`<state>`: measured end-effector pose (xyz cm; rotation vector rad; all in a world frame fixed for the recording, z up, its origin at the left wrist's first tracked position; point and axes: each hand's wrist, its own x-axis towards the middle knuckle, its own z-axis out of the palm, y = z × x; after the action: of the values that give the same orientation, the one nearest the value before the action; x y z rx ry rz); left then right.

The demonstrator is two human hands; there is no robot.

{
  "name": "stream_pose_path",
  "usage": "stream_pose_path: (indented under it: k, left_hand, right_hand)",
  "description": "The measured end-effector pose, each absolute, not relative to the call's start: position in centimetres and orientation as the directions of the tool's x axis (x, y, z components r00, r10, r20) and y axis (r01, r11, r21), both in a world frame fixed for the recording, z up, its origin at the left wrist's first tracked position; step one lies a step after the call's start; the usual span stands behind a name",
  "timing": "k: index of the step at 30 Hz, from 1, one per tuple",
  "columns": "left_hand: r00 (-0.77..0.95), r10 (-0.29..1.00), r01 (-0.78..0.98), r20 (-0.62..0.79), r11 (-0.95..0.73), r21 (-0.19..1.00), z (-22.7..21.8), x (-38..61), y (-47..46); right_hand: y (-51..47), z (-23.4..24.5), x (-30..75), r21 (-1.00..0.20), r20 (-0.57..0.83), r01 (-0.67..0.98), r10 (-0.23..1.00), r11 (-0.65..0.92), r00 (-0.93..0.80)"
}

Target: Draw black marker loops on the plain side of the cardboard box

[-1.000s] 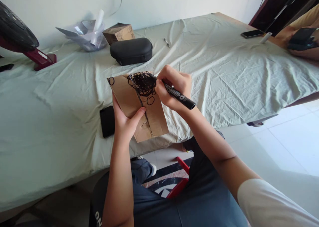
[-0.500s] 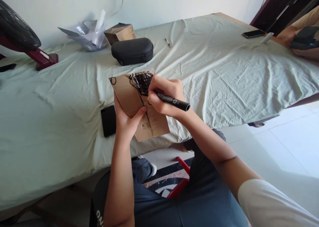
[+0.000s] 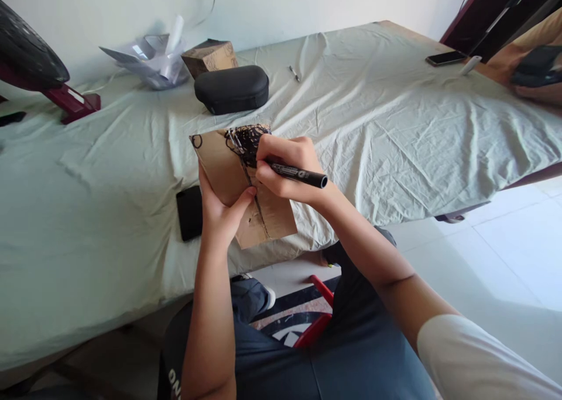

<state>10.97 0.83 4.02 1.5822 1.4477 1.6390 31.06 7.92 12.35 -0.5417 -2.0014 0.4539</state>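
Observation:
A brown cardboard box (image 3: 274, 215) is tilted at the table's near edge, with a seam down its face. Dense black scribbles cover its top part, and a small black loop marks its top left corner. My left hand (image 3: 219, 209) grips the box by its left side, thumb pressed on the face by the seam. In my right hand (image 3: 292, 166) is a black marker pen (image 3: 302, 175), pinched between thumb and fingers. The marker's tip is hidden behind the fingers, near the scribbled patch. A black phone-like object (image 3: 189, 214) lies left of my left hand.
Behind the box sit a black zip case (image 3: 232, 89), a small cardboard box (image 3: 215, 57) and a clear plastic container (image 3: 160, 66). A pen (image 3: 294, 73) lies farther back on the cloth-covered table (image 3: 417, 113). A phone (image 3: 445, 59) and another person's arm (image 3: 522, 45) are at right.
My right hand and the marker have shifted slightly left over the scribbled patch. My left hand keeps its grip on the box, and the whole view has moved a little.

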Motion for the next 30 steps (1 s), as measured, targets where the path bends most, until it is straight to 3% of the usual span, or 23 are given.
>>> stream_pose_path:
  k: [3,6,12,15,17,20,23,24,26,28,30]
  left_hand:
    - [-0.261,0.845,0.352,0.466,-0.366,0.861,3.9,11.0,0.9]
    - [-0.267,0.831,0.362,0.488,-0.383,0.85,3.8,11.0,0.9]
    - [-0.308,0.828,0.394,0.468,-0.337,0.855,4.1,11.0,0.7]
    - [-0.312,0.832,0.398,0.458,-0.323,0.859,4.2,10.8,0.8]
    - [-0.309,0.833,0.388,0.459,-0.331,0.861,4.3,10.7,1.0]
    - [-0.314,0.834,0.37,0.453,-0.332,0.868,4.4,10.7,1.3]
    - [-0.32,0.837,0.357,0.445,-0.328,0.875,4.7,10.8,1.3]
    - [-0.322,0.837,0.353,0.443,-0.328,0.876,4.8,10.9,1.3]
    - [-0.327,0.84,0.347,0.432,-0.319,0.882,5.0,10.9,1.2]
    - [-0.33,0.843,0.339,0.424,-0.313,0.887,5.2,10.9,1.1]
    - [-0.321,0.845,0.33,0.429,-0.325,0.886,5.3,11.0,1.0]
  right_hand:
    - [8.1,12.4,31.6,-0.506,0.755,0.268,0.571,0.82,-0.322]
    - [8.7,12.7,32.4,-0.519,0.828,0.172,0.543,0.837,-0.144]
    - [11.4,12.2,35.1,-0.691,0.722,0.087,0.691,0.718,0.037]
    - [13.1,9.6,36.9,-0.84,0.542,-0.068,0.837,0.538,-0.079]
    - [13.8,7.1,38.2,-0.933,0.337,-0.214,0.914,0.291,-0.228]
    - [14.2,3.6,39.7,-0.939,0.019,-0.322,0.914,-0.123,-0.406]
    - [14.3,1.6,40.2,-0.962,-0.101,-0.186,0.894,-0.2,-0.437]
    - [14.3,1.3,40.1,-0.974,-0.104,-0.139,0.895,-0.18,-0.434]
    - [14.5,1.1,39.7,-0.992,-0.075,0.123,0.91,-0.027,-0.408]
    - [14.6,1.1,39.3,-0.872,-0.039,0.463,0.919,0.16,-0.392]
    - [14.7,1.0,38.9,-0.71,-0.032,0.657,0.919,0.255,-0.392]
